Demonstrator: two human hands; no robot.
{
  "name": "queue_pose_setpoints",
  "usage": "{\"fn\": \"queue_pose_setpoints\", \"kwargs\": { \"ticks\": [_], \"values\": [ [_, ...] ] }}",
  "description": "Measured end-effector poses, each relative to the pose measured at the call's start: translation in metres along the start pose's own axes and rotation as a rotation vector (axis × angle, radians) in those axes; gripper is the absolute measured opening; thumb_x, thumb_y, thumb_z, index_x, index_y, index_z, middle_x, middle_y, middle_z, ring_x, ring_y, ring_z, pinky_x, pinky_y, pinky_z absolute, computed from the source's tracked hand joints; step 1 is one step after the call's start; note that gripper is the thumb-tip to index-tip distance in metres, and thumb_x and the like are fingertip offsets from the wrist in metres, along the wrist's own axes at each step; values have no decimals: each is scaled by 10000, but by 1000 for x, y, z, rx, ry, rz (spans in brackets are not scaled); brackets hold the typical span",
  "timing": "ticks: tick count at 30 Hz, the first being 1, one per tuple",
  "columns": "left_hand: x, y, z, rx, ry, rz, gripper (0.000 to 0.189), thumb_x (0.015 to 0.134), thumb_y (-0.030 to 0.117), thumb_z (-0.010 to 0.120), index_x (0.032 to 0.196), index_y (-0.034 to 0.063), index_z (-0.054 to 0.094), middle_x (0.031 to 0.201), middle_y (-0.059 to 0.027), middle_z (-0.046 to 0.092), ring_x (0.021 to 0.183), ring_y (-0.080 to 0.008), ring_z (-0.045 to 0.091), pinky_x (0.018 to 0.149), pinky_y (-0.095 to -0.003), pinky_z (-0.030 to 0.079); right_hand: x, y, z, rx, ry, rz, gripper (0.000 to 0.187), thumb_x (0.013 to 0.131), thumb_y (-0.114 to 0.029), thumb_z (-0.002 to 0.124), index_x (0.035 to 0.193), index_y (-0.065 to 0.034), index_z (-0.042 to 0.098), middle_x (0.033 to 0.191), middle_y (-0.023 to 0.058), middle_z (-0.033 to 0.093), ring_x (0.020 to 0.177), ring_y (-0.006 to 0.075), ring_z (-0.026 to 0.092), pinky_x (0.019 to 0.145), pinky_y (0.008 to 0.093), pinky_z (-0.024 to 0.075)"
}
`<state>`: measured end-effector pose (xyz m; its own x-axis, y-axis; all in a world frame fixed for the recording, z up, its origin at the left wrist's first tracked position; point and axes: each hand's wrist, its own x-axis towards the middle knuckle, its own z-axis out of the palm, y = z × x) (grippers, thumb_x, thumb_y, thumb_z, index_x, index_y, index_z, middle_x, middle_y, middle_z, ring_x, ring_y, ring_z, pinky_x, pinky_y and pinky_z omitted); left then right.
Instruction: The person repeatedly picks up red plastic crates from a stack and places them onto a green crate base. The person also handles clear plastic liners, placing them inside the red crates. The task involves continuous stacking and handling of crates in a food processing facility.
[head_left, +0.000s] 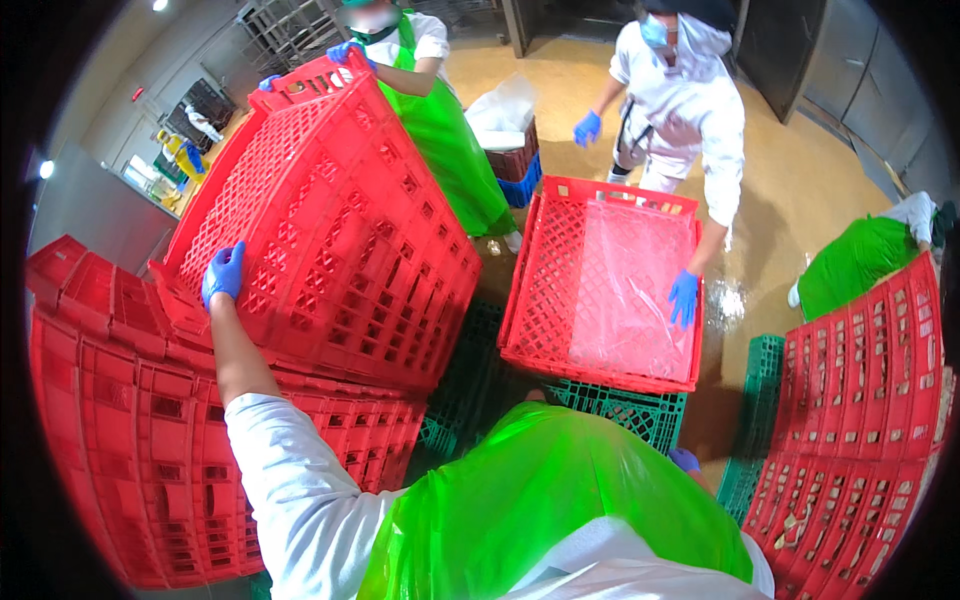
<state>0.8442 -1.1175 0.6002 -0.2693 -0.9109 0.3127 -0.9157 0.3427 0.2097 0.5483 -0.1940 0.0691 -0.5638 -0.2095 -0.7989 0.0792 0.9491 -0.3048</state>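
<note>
My left hand (223, 277), in a blue glove, rests on the near top corner of a tall stack of red plastic crates (352, 247). Its fingers lie on the rim; whether they grip it I cannot tell. My right hand (684, 460), also blue-gloved, shows only in part beside my green apron, mostly hidden by it. Ahead of me a red crate (544, 300) with a clear plastic sheet (630, 285) inside stands over a green plastic pallet (630, 409). A co-worker's gloved hand touches that crate's right rim. Another co-worker's hands are on the far top end of the tall stack.
More red crate stacks stand at the left (135, 450) and right (847, 420), the right one beside a green pallet (761, 397). Brown and blue crates (519, 180) lie behind. A co-worker in a green apron (851, 262) bends at the far right. The floor (780, 187) looks wet.
</note>
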Motion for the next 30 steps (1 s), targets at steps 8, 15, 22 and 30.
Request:
{"fn": "queue_pose_setpoints", "kwargs": {
  "ticks": [8, 15, 22, 30],
  "values": [
    [2, 14, 10, 16, -12, 6, 609, 855, 584, 521, 1118, 50, 652, 1099, -181, 657, 1036, -311, 626, 880, -399, 465, -5, -25, -23, 176, 146, -28, 609, 868, -443, 555, 1283, 1, 529, 1287, 228, 541, 1207, 329, 518, 1009, 382, 406],
    [-2, 20, 5, 64, -10, -55, 616, 856, 589, 522, 1100, 40, 656, 1074, -177, 666, 1029, -312, 626, 890, -397, 458, 10, -57, -47, 240, 132, -51, 628, 868, -459, 559, 1294, 0, 517, 1287, 216, 546, 1202, 318, 526, 1006, 376, 409],
    [-4, 25, 4, 80, -16, -48, 636, 852, 604, 518, 1103, 35, 652, 1072, -178, 667, 1033, -317, 625, 888, -398, 461, 13, -71, -49, 223, 134, -77, 623, 872, -467, 557, 1291, -8, 522, 1260, 213, 568, 1187, 319, 538, 991, 376, 421],
    [-10, 36, -2, 113, -36, -75, 632, 853, 619, 496, 1087, 55, 657, 1055, -193, 662, 1010, -336, 625, 866, -410, 462, 6, -66, -53, 203, 129, -60, 593, 867, -450, 563, 1270, -14, 547, 1251, 212, 575, 1172, 319, 549, 983, 372, 427]
  ]
}}
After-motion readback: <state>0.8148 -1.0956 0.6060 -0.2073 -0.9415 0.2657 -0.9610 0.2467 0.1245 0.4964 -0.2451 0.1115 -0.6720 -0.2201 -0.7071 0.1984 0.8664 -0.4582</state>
